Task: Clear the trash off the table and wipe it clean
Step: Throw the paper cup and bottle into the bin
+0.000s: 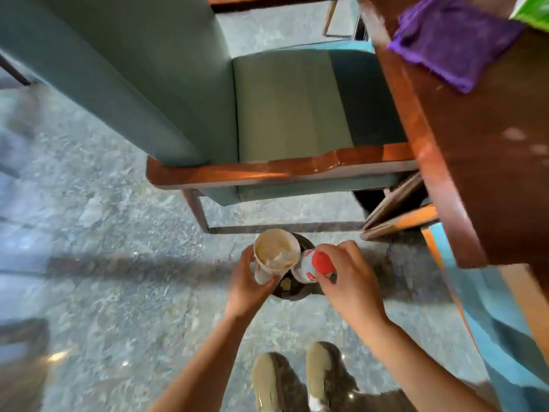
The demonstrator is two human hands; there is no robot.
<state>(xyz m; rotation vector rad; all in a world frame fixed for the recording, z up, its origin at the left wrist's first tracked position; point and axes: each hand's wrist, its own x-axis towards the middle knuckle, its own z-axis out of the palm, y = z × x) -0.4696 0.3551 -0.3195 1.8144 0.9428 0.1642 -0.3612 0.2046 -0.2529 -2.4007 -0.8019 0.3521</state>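
My left hand (248,281) grips a white paper cup (274,255) with crumpled paper inside. My right hand (350,278) holds a white bottle with a red cap (316,264), tilted toward the cup. Both are held just above a small dark trash bin (292,291) standing on the floor, which holds a pale scrap. The brown wooden table (475,150) is at the right, with a purple cloth (454,40) lying on its far part and a green item (534,10) at the top right corner.
A teal upholstered chair with wooden arms (282,114) stands right behind the bin, tucked against the table. My two shoes (294,379) are on the grey stone floor below. A teal and orange chair edge (475,307) runs along the right.
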